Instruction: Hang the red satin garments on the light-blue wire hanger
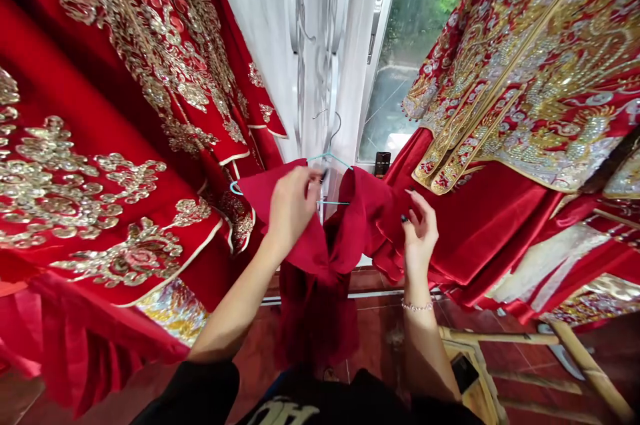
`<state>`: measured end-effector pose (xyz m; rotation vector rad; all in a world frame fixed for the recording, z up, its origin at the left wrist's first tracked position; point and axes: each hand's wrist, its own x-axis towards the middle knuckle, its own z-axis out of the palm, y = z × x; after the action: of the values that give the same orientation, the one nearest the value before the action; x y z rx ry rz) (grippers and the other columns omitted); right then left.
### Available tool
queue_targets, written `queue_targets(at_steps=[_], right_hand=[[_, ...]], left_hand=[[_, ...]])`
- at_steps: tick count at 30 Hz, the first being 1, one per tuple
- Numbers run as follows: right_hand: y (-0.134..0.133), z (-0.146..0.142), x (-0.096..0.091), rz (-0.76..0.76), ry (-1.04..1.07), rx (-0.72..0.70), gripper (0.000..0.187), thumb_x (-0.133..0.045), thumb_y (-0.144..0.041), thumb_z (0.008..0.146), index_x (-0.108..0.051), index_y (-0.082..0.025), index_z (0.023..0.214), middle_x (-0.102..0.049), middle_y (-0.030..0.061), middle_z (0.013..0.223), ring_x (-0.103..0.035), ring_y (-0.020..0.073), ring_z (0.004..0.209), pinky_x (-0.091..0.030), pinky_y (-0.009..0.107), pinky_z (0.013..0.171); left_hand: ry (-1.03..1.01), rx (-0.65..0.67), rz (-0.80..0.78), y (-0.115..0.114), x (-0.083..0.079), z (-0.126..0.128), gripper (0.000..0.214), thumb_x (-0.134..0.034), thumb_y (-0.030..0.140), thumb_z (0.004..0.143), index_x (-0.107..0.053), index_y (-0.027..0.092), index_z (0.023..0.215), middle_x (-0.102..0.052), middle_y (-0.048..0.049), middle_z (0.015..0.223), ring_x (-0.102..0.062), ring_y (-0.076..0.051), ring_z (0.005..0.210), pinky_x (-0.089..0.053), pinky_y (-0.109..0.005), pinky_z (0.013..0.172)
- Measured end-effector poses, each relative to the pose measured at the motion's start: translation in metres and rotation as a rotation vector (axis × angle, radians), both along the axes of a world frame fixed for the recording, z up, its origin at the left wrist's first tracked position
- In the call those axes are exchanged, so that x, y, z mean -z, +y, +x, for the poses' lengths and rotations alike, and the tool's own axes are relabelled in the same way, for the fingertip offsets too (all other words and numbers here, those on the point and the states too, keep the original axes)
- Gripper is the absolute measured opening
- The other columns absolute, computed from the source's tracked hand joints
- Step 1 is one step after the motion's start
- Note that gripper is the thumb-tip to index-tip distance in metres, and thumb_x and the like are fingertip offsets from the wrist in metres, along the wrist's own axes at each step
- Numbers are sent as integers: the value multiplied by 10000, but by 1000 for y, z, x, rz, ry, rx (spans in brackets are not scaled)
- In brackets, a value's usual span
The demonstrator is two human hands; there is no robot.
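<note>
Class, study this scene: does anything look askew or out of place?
The plain red garment sits unevenly on the teal hanger: one hanger end pokes out bare beside the left hand, and the top is bunched.

Left hand (pixel 293 206) grips a red garment (pixel 317 265); right hand (pixel 419 231) hovers open beside it.

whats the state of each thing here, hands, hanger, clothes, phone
left hand, closed, pinching the red garment's top edge
right hand, open, raised beside the fabric
teal wire hanger, upright, partly inside the garment
red garment, hanging, bunched near the top
gold-embroidered red robe, hanging unfolded
phone, upright by the window
</note>
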<state>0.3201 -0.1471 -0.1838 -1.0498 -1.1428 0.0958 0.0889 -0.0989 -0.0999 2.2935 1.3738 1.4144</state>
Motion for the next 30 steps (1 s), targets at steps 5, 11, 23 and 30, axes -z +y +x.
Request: queue_targets(at_steps=[5, 11, 23, 30], right_hand=[[49, -62, -29, -308, -409, 266, 770, -607, -357, 813, -350, -237, 1529, -333, 168, 1622, -212, 358, 1540, -246, 660, 1186], [90, -57, -25, -605, -426, 303, 780, -567, -232, 801, -328, -190, 1542, -336, 220, 1614, -266, 418, 1502, -303, 748, 1093], [71, -8, -34, -659, -694, 297, 471, -585, -196, 817, -639, -191, 1285, -655, 163, 1296, -581, 356, 1219, -489, 514, 998], [76, -15, -21, -574, -705, 377, 546, -540, -104, 792, -572, -119, 1337, -624, 219, 1337, -575, 360, 1238, -469, 504, 1006]], left_hand=[[4, -393, 14, 9, 4, -8, 722, -650, 309, 868, -391, 182, 1530, -355, -188, 1601, -196, -445, 1525, -168, -721, 1184], [141, -383, -123, 26, 13, -7, 764, -447, 80, 872, -280, 251, 1597, -334, -170, 1630, -164, -484, 1535, -101, -842, 1116], [223, -326, -128, 41, 28, -69, 610, -459, 100, 841, -505, 195, 1442, -462, -168, 1537, -251, -376, 1533, -177, -708, 1211], [233, -267, -194, 40, 29, -72, 663, -519, 135, 826, -456, 224, 1480, -451, -147, 1557, -215, -407, 1540, -251, -757, 1158]])
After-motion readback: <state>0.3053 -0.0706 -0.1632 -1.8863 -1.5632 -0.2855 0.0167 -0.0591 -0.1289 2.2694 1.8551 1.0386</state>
